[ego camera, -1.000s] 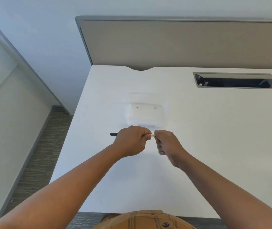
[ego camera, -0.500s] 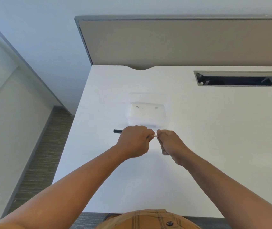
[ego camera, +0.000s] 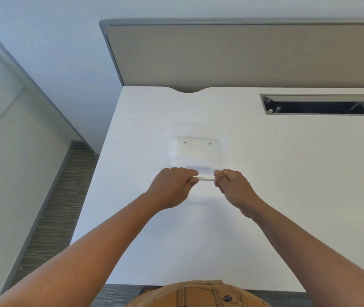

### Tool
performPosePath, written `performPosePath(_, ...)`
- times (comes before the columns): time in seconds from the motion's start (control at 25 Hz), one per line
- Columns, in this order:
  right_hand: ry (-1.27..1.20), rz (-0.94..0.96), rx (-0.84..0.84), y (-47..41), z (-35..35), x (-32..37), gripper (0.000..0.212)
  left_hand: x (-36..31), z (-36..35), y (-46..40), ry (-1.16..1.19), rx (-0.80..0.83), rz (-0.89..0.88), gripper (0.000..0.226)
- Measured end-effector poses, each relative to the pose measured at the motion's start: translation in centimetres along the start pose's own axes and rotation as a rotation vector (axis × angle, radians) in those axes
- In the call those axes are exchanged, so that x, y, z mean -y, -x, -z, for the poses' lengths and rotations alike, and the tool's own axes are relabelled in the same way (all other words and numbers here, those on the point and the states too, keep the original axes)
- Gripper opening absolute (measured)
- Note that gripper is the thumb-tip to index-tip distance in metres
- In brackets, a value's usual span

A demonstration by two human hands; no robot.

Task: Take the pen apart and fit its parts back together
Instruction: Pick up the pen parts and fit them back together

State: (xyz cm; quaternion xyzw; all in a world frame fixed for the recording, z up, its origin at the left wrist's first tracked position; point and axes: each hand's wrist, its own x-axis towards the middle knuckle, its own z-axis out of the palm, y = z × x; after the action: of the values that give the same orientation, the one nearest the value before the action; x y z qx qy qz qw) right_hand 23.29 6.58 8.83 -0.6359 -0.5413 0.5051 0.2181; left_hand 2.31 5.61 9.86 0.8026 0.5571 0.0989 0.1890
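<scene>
From the head camera we see both our hands raised just above the white desk (ego camera: pixel 287 196). Our left hand (ego camera: pixel 172 187) is curled into a fist around one end of the pen (ego camera: pixel 206 178), and our right hand (ego camera: pixel 232 187) pinches the other end, fingers pressed together. Between the two hands a short white stretch of the barrel shows, lying level — the rest is hidden inside our grips. Just beyond the pen sits a clear plastic container (ego camera: pixel 195 152), near our knuckles. Farther right, well apart, lies an open cable hatch (ego camera: pixel 320 105).
</scene>
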Motion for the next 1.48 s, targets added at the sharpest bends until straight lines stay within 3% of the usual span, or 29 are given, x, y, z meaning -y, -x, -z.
performPosePath(0.12, 0.002, -0.011, -0.057, -0.5, 1.1, -0.5, 0.045, 2.3, 0.5, 0.4, 0.028, 0.025, 0.123, 0.025)
performPosePath(0.28, -0.057, -0.011, -0.043, -1.0, 1.8, -1.2, 0.041, 4.3, 0.7, 0.9, 0.444, 0.052, 0.341, 0.024)
performPosePath(0.4, -0.095, -0.027, -0.006, -1.2, 1.6, -1.9, 0.029, 4.8, 0.3, 1.1, 0.577, 0.021, 0.418, 0.021)
performPosePath(0.56, -0.048, 0.006, 0.016, -1.4, 1.6, -3.0, 0.014, 5.3, -0.9, 1.2, 0.536, -0.001, 0.456, 0.016)
performPosePath(1.16, 0.417, 0.132, -0.003, -3.9, -0.6, -7.9, 0.006, 6.7, -6.2, 0.3, 0.325, 0.065, 0.407, 0.024)
performPosePath(1.48, 0.465, 0.129, 0.002, -5.0, -1.2, -8.0, 0.008, 7.0, -6.9, -0.2, 0.299, 0.080, 0.415, 0.026)
